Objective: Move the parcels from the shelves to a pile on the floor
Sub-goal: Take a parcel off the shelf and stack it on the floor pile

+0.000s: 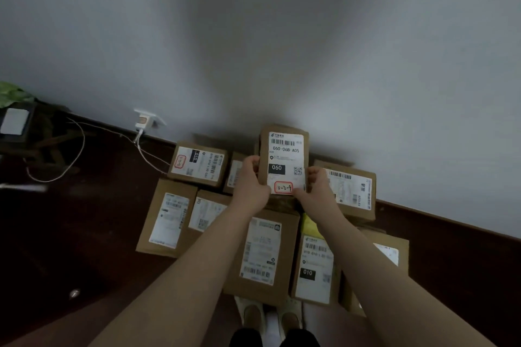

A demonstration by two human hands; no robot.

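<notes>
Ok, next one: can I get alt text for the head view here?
The left hand and right hand grip the lower edges of a small brown parcel labelled 060, at a pile of labelled cardboard parcels on a dark floor against a pale wall. A white cable trails from a wall socket on the left.

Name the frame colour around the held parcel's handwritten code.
Red, on the held parcel; head view.

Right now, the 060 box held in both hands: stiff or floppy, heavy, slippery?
Probably stiff: the 060 box shows flat faces and square edges. Likely light: left hand and right hand pinch only its lower end. Matte cardboard, so probably grippy.
</notes>
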